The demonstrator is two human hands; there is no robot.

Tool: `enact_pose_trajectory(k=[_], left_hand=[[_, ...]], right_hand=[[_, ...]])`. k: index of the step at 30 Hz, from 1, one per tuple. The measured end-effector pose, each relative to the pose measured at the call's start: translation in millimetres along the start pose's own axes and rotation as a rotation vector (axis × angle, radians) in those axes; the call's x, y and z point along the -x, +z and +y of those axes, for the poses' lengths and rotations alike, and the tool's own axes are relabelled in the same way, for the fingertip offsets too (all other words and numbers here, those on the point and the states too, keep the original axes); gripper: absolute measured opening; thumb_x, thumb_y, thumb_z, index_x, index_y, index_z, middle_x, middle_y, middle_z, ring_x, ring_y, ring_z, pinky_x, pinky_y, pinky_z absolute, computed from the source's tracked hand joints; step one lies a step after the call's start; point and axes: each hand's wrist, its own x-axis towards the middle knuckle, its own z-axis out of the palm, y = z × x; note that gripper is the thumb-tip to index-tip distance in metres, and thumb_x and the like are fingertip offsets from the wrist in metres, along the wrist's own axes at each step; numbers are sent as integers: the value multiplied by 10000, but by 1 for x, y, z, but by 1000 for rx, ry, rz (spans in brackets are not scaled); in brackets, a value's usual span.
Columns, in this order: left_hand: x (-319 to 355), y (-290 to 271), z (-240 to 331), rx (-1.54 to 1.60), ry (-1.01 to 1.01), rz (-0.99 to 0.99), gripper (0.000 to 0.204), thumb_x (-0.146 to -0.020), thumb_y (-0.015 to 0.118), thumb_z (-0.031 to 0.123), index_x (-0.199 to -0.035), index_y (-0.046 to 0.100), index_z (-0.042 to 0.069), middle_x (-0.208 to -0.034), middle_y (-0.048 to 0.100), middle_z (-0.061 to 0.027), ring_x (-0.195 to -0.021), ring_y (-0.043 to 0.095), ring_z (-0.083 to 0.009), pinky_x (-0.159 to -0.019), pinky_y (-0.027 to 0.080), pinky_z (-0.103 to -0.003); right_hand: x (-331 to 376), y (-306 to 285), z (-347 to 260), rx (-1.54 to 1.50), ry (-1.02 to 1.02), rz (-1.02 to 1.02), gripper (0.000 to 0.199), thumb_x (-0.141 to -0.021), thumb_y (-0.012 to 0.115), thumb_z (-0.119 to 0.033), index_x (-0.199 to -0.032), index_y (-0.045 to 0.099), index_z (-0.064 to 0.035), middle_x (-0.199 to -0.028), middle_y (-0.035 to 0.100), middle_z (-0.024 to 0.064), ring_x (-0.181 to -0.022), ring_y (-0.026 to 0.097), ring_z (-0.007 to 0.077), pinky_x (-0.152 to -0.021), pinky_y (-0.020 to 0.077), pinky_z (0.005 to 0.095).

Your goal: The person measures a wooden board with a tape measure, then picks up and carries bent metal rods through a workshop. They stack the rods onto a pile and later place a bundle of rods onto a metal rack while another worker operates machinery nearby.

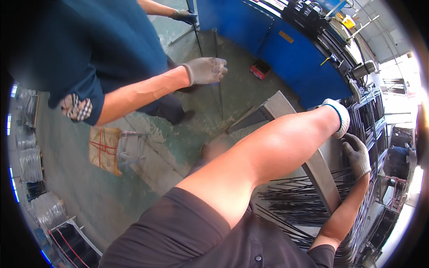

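Ref. pt = blue machine (308, 67), its front running along the top R of my view. My L hand (336, 111), white glove w/ teal-edged cuff, is nr its R end; my arm reaches across and the fingers are mostly hidden, so can't tell if it's gripping anything. My R hand (356, 154), grey-palmed glove, is just below that end, fingers loosely bent, tips right by the L cuff; can't tell if they touch it or hold anything.

Dark rods (368, 116) are heaped at the machine's R end, next to both hands; more thin rods (295, 203) lie well below the machine, under a grey metal beam (324, 181). The beam slants up under my L forearm, its top end nr the machine's front.

L of the machine, a co-worker (120, 49) in a dark blue top has 2 gloved hands out: one (184, 16) closed around a thin dark rod (198, 39), the other (207, 70) w/ fingers curled, grip unclear. Small red box (259, 70) is on the floor, close to the machine's base. Far L of it, a tan bundle w/ red cord (103, 149).
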Motion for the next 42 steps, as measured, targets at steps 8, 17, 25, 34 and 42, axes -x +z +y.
enact_pose_trajectory(k=[8,17,25,34,42], left_hand=[[-8,-1,-4,-100,35,-1,311,-826,651,134,-1063,838,54,-1115,792,-197,-1039,771,-341,-861,603,-449],[-16,5,-7,-53,-27,19,402,-801,628,100,-1160,807,70,-1146,776,-222,-1083,756,-366,-910,597,-428],[-21,3,-8,-120,-32,-35,372,-802,622,92,-1122,809,67,-1116,782,-209,-1057,756,-365,-905,596,-428],[-18,5,-7,-37,-39,41,319,-794,624,87,-1039,828,84,-1098,780,-210,-1054,750,-372,-921,590,-430],[-24,8,-12,-27,-38,42,365,-822,608,97,-1127,807,106,-1115,784,-185,-1061,746,-362,-923,588,-428]], right_hand=[[0,-7,7,24,-17,19,440,-927,768,-117,-1343,695,8,-1209,764,120,-1117,708,184,-1017,528,329],[10,-9,-11,82,-56,20,447,-921,779,-180,-1321,712,8,-1193,778,199,-1079,746,260,-991,557,370],[6,-7,-3,123,-60,13,461,-916,783,-222,-1314,718,3,-1225,773,192,-1095,746,296,-993,560,388],[10,-8,-4,127,-79,7,471,-919,775,-267,-1310,725,-9,-1224,771,193,-1105,744,308,-982,565,396],[13,-12,-17,169,-50,-36,478,-926,759,-281,-1324,724,-19,-1261,755,199,-1145,728,315,-1019,543,401]])
